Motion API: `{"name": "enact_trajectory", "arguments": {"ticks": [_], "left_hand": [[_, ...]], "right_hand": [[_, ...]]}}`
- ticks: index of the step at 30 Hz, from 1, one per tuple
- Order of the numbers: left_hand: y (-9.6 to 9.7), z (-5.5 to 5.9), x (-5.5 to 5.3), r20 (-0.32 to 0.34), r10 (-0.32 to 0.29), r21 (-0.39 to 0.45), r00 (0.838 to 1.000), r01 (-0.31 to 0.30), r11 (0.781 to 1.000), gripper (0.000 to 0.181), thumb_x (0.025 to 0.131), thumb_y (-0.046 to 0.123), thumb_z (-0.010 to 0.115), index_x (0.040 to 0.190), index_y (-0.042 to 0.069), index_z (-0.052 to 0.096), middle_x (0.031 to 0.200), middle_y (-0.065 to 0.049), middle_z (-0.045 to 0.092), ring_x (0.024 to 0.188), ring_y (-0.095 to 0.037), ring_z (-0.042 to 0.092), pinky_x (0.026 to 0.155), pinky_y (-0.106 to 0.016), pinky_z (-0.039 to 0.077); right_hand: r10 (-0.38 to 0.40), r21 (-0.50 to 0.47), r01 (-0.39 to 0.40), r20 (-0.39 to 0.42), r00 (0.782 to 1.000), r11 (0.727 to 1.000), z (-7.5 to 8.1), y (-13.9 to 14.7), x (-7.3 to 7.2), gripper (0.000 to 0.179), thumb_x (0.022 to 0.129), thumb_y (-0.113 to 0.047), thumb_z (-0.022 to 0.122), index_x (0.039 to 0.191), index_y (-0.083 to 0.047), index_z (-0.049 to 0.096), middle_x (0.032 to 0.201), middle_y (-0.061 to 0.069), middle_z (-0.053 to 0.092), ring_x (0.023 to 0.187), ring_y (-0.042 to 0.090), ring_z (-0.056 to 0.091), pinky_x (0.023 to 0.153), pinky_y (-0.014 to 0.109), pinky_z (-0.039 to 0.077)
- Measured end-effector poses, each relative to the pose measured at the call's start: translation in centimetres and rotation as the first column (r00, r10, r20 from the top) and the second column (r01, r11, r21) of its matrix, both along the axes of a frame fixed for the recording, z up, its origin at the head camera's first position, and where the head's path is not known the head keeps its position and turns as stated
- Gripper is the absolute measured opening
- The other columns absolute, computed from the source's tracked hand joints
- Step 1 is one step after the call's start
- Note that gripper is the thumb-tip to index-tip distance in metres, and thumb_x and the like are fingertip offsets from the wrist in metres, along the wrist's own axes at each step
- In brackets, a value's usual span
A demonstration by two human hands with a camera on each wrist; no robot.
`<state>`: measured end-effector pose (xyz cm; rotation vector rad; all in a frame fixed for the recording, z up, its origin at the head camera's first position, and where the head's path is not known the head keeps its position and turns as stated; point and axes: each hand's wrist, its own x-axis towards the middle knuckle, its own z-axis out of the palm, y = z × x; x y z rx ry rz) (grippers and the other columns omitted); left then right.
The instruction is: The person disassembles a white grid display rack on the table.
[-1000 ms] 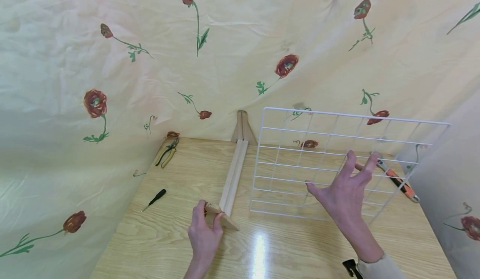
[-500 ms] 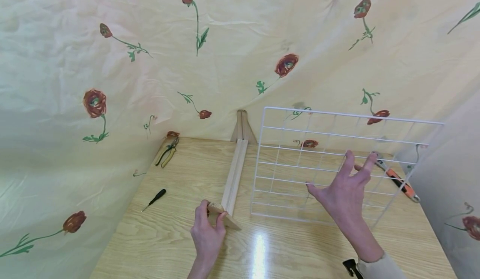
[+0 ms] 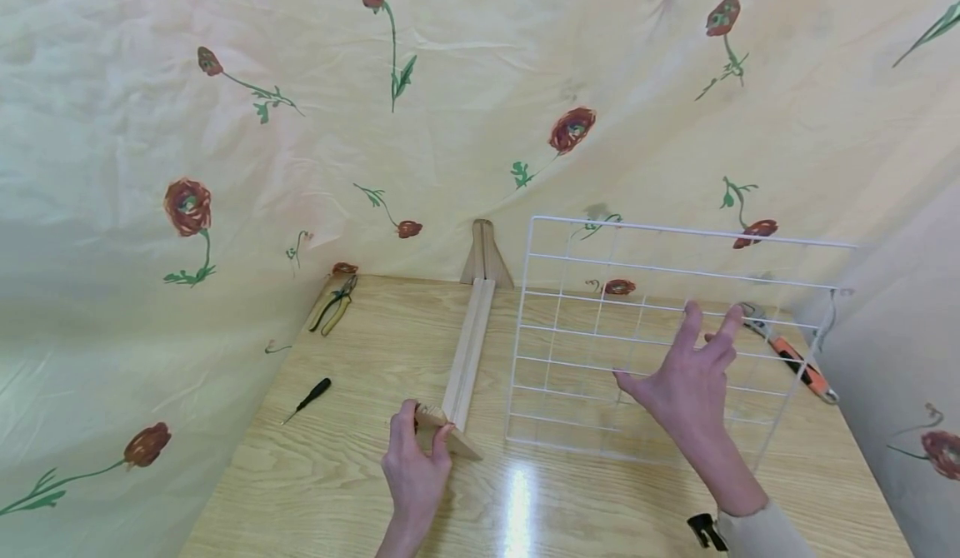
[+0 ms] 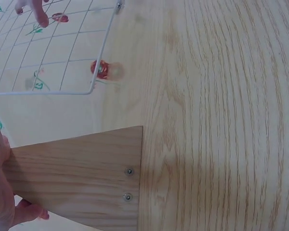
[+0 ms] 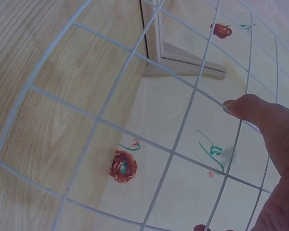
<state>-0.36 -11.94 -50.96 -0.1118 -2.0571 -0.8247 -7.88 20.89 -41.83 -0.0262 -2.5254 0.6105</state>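
My left hand [image 3: 416, 466] grips the top of the near wooden end piece [image 4: 82, 168] of a stand, with the thumb on one side and fingers on the other. Two screw heads show low on that tapered board in the left wrist view. A grooved wooden rail [image 3: 470, 350] runs from it back to a matching end piece [image 3: 485, 258] at the wall. To the right, my right hand [image 3: 693, 387] holds a white wire grid panel [image 3: 660, 228] tilted upright, its fingers spread across the wires. In the right wrist view, the thumb [image 5: 250, 108] presses at one wire.
Pliers [image 3: 335, 306] with yellowish handles and a black screwdriver [image 3: 309, 398] lie on the wood-grain table [image 3: 337, 483] to the left. An adjustable wrench [image 3: 791, 354] rests behind the grid. A black clip-like object [image 3: 703, 531] is by the right sleeve. Flowered cloth [image 3: 465, 83] hangs behind.
The grid panel has turned, its right edge moving left and its lower edge coming a little nearer. The left hand and the stand's near end have shifted slightly right.
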Motion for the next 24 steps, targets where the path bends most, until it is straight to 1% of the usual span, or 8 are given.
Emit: {"name": "enact_trajectory", "arguments": {"ticks": [3,6,10,12,17,19,24], "left_hand": [[0.0,-0.2,-0.1,0.003,-0.004,0.001,1.0,0.004,1.0,0.052,0.095,0.037,0.067,0.118,-0.007,0.054,0.089,-0.012,0.058,0.048,-0.02,0.052,0.035,-0.016,0.041],[0.0,-0.3,-0.1,0.012,-0.004,0.002,1.0,0.004,1.0,0.052,0.095,0.038,0.067,0.118,-0.007,0.054,0.088,-0.012,0.057,0.048,-0.017,0.051,0.034,-0.015,0.039],[0.1,-0.3,-0.1,0.007,0.001,-0.001,1.0,-0.001,1.0,0.053,0.096,0.04,0.064,0.117,-0.008,0.053,0.087,-0.012,0.057,0.049,-0.015,0.05,0.034,-0.015,0.039],[0.1,-0.2,-0.1,0.003,0.002,0.003,1.0,-0.002,1.0,0.053,0.096,0.039,0.064,0.118,-0.008,0.053,0.087,-0.012,0.057,0.049,-0.016,0.051,0.035,-0.017,0.041],[0.3,-0.1,-0.2,-0.014,0.012,0.003,1.0,-0.012,1.0,0.052,0.096,0.039,0.064,0.118,-0.006,0.054,0.086,-0.012,0.057,0.048,-0.016,0.05,0.034,-0.017,0.04],[0.3,-0.1,-0.3,-0.021,0.013,0.0,1.0,-0.013,1.0,0.052,0.096,0.04,0.065,0.118,-0.006,0.054,0.085,-0.011,0.057,0.047,-0.013,0.047,0.033,-0.015,0.038],[0.4,-0.2,-0.3,-0.026,0.017,0.0,1.0,-0.017,1.0,0.051,0.095,0.04,0.066,0.117,-0.004,0.055,0.085,-0.011,0.057,0.048,-0.005,0.041,0.032,-0.013,0.034]], "right_hand": [[-0.011,-0.014,0.012,0.092,0.996,1.0,-0.1,0.2,-0.2,0.136,0.047,-0.026,0.101,0.148,0.001,0.014,0.156,0.035,-0.016,0.098,0.064,0.036,0.037,0.041,0.037],[-0.006,-0.02,0.009,0.153,0.988,1.0,-0.2,0.4,-0.5,0.137,0.049,-0.029,0.101,0.149,0.0,0.013,0.155,0.036,-0.017,0.1,0.065,0.034,0.036,0.04,0.036],[0.006,-0.017,-0.002,0.202,0.979,1.0,-0.6,0.8,-0.9,0.137,0.051,-0.031,0.1,0.149,0.001,0.011,0.154,0.038,-0.016,0.101,0.067,0.034,0.036,0.038,0.036],[0.011,-0.013,-0.008,0.228,0.974,1.0,-0.8,0.9,-1.1,0.137,0.052,-0.032,0.099,0.15,0.002,0.01,0.153,0.039,-0.016,0.102,0.068,0.033,0.036,0.039,0.037],[0.027,-0.003,-0.027,0.293,0.956,1.0,-1.2,1.1,-1.7,0.138,0.054,-0.034,0.098,0.152,0.004,0.007,0.152,0.04,-0.019,0.105,0.071,0.032,0.037,0.044,0.04],[0.03,-0.004,-0.03,0.316,0.948,1.0,-1.4,1.2,-1.9,0.138,0.055,-0.035,0.097,0.152,0.004,0.007,0.152,0.04,-0.02,0.105,0.071,0.032,0.038,0.045,0.041],[0.035,-0.015,-0.032,0.388,0.921,0.999,-1.7,1.2,-2.6,0.138,0.057,-0.037,0.096,0.152,0.004,0.006,0.152,0.039,-0.023,0.109,0.071,0.03,0.04,0.048,0.042]]}}
